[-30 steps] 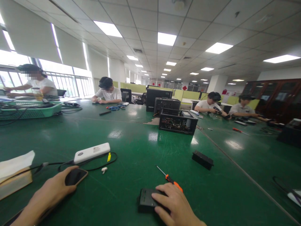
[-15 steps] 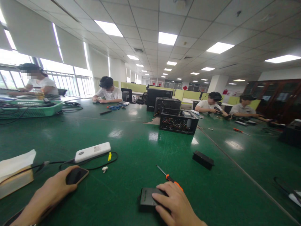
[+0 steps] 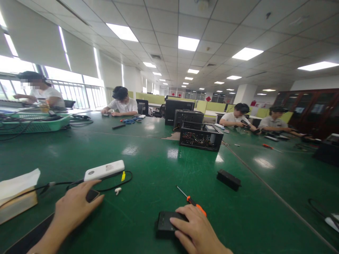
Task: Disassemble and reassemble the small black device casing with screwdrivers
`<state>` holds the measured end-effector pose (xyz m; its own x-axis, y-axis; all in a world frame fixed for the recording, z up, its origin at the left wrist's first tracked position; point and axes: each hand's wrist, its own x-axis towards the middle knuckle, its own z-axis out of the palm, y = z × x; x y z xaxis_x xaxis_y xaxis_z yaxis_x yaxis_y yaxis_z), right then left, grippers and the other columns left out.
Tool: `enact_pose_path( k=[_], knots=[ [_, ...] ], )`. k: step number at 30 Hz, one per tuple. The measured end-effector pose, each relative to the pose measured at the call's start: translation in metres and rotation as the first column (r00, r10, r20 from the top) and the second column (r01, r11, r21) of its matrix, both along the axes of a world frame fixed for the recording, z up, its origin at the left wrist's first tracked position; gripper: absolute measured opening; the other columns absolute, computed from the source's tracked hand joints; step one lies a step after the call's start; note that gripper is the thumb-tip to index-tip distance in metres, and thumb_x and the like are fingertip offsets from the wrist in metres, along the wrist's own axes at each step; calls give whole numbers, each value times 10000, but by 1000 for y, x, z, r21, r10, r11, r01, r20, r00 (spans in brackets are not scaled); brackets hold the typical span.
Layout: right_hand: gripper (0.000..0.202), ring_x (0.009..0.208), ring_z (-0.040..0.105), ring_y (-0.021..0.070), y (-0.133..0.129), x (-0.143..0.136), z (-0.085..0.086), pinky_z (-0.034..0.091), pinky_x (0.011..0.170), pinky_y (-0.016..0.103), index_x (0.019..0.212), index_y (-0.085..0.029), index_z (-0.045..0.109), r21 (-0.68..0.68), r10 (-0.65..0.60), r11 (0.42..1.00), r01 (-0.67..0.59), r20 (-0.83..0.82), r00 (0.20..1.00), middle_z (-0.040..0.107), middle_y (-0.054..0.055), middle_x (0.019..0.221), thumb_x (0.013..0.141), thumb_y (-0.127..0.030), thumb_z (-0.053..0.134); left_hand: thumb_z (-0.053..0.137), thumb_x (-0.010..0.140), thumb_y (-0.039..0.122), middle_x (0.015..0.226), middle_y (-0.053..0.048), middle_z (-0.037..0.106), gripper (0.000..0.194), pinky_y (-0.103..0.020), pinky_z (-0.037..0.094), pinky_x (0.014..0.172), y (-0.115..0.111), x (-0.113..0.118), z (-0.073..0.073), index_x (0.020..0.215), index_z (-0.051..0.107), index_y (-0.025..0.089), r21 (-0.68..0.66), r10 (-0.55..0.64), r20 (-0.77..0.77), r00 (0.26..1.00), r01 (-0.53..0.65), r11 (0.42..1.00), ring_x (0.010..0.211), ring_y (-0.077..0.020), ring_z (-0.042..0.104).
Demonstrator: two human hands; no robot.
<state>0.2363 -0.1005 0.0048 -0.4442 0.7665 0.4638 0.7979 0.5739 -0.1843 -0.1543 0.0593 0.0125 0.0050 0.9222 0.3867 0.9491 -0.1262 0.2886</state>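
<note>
My left hand [image 3: 76, 204] is over a dark phone [image 3: 93, 195], its thumb and fingers spread apart above it. A longer dark flat device [image 3: 31, 234] lies under my left forearm. My right hand [image 3: 194, 225] rests with its fingers on a black box-shaped object [image 3: 166, 224] on the green table. Just beyond that hand lies a screwdriver [image 3: 194, 203] with an orange and black handle. A white power bank [image 3: 104, 170] with a black cable and a white earbud [image 3: 118, 191] lie beyond my left hand.
An open black computer case [image 3: 201, 137] stands mid-table, with more cases behind. A black block [image 3: 229, 180] lies at the right. A green basket [image 3: 53, 123] of cables is far left, a paper-topped box [image 3: 19, 201] near left. Several people sit around the table.
My left hand has moved right and forward over the phone, and its fingers have spread. My right hand has hardly moved. The person at far left has shifted an arm.
</note>
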Motion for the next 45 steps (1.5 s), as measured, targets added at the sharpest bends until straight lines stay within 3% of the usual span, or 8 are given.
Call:
enact_pose_path(
  k=[3, 6, 9, 11, 21, 26, 30, 45],
  knots=[
    [324, 971, 578, 215, 0, 0, 0, 470, 840, 372, 1209, -302, 583, 16, 3, 1000, -3, -6, 1000, 625, 73, 1138, 888, -278, 552, 588, 812, 490, 1228, -98, 633, 469, -422, 412, 1029, -24, 55, 5, 1172, 626, 193, 108, -373, 122, 920, 362, 926, 1164, -323, 550],
    [322, 981, 573, 217, -1, -1, 3, 466, 850, 372, 1208, -294, 582, 2, -2, 1000, 2, -7, 1000, 621, 72, 1144, 888, -266, 549, 649, 805, 512, 1247, -42, 623, 466, -382, 427, 1020, -54, 103, 4, 1215, 600, 296, 14, -636, 206, 744, 647, 762, 1144, -286, 564],
    [309, 975, 572, 216, -1, -1, 5, 470, 842, 363, 1196, -292, 586, -35, -11, 999, 11, 4, 1000, 620, 66, 1142, 890, -276, 547, 760, 697, 543, 1198, -37, 646, 573, -377, 434, 999, -75, 131, 5, 1200, 609, 314, -50, -784, 250, 568, 817, 575, 1102, -291, 573],
    [312, 978, 573, 215, -1, 0, 4, 473, 843, 358, 1203, -296, 582, -63, -14, 998, 15, 14, 1000, 620, 63, 1143, 893, -291, 547, 716, 768, 504, 1130, -43, 674, 430, -365, 445, 964, -82, 140, 6, 1137, 640, 296, -77, -799, 268, 538, 839, 539, 1045, -271, 594],
    [318, 998, 593, 197, -1, 0, 5, 478, 875, 325, 1201, -291, 585, -87, -3, 996, 3, 9, 1000, 621, 62, 1164, 885, -296, 545, 747, 722, 281, 1057, -56, 680, 342, -357, 441, 928, -89, 156, 7, 1051, 669, 229, -136, -661, 424, 619, 766, 629, 1003, -258, 594],
    [312, 960, 605, 208, -2, -6, -1, 486, 852, 331, 1167, -278, 605, 6, -62, 998, 62, -8, 998, 634, 72, 1129, 859, -263, 555, 728, 687, 244, 1050, -43, 668, 373, -365, 433, 935, -92, 158, 4, 1056, 667, 236, -192, -535, 546, 645, 718, 670, 1004, -260, 588],
    [301, 937, 601, 221, -2, -10, -5, 490, 829, 350, 1142, -263, 613, 86, -94, 992, 96, -28, 995, 639, 86, 1088, 851, -233, 541, 729, 685, 256, 1041, -31, 660, 388, -352, 436, 921, -91, 157, 3, 1066, 659, 239, -199, -521, 579, 627, 729, 655, 994, -250, 585],
    [263, 931, 585, 230, -2, -8, 1, 488, 810, 373, 1134, -262, 599, 38, -62, 997, 64, -41, 997, 613, 82, 1082, 885, -243, 518, 748, 717, 287, 1016, -41, 674, 318, -333, 445, 899, -91, 159, 5, 1024, 690, 231, -105, -589, 586, 556, 773, 626, 974, -241, 595]
  ],
)
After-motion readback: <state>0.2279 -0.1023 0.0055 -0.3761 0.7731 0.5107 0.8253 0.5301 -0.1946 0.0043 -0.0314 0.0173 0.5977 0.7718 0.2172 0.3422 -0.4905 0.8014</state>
